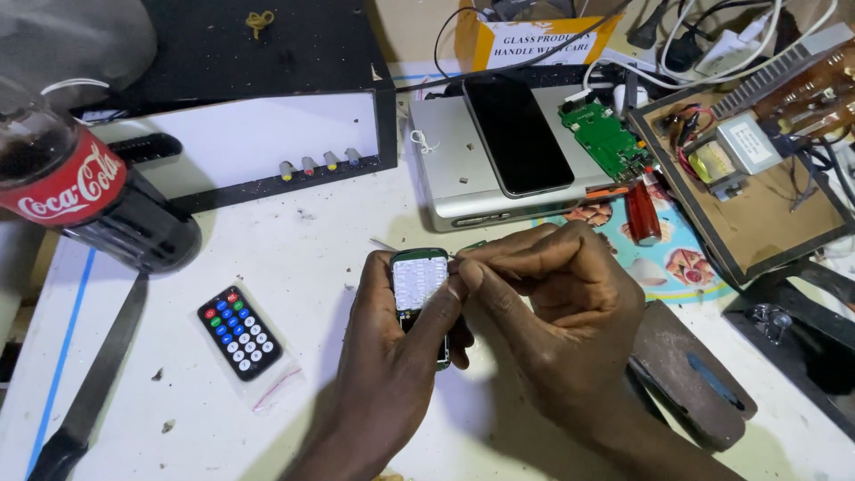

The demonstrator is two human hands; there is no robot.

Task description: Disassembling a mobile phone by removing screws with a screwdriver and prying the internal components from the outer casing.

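My left hand (392, 356) grips a small opened phone (419, 283) with a green frame and a white keypad membrane, held upright over the white table (312, 258). My right hand (552, 312) is closed beside the phone's right edge, its fingertips pinching something thin against it; what it pinches is too small to tell. A thin metal tip shows just left of the phone's top.
A small black remote (238, 331) in a clear sleeve lies to the left. A dark soda bottle (80, 191) lies at far left. Behind are a black-and-white box (267, 134), a silver device with a black smartphone (517, 134), a green circuit board (606, 141), a red-handled tool (641, 212) and an open chassis (757, 178).
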